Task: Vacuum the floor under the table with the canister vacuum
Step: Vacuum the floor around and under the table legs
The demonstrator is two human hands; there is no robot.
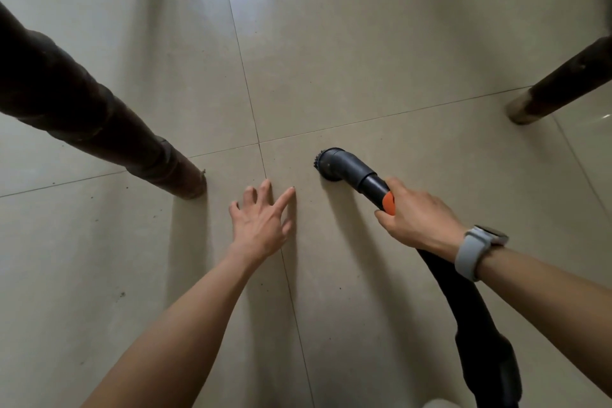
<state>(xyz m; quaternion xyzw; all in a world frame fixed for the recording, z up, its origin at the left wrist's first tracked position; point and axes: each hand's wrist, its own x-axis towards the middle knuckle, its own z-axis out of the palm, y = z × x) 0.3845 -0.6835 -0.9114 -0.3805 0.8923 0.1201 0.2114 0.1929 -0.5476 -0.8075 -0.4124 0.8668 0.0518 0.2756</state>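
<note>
The right hand (418, 216) is gripping the black vacuum wand (373, 185) just behind its grey elbow, holding the round brush nozzle (326, 165) down on the beige tiled floor (364, 53) between two dark table legs (99, 122). The left hand (261, 225) is spreading its fingers, holding nothing, and seems to be resting on the tile. Working well here means keeping the bristles flat and sweeping slowly towards the specks near the left leg.
</note>
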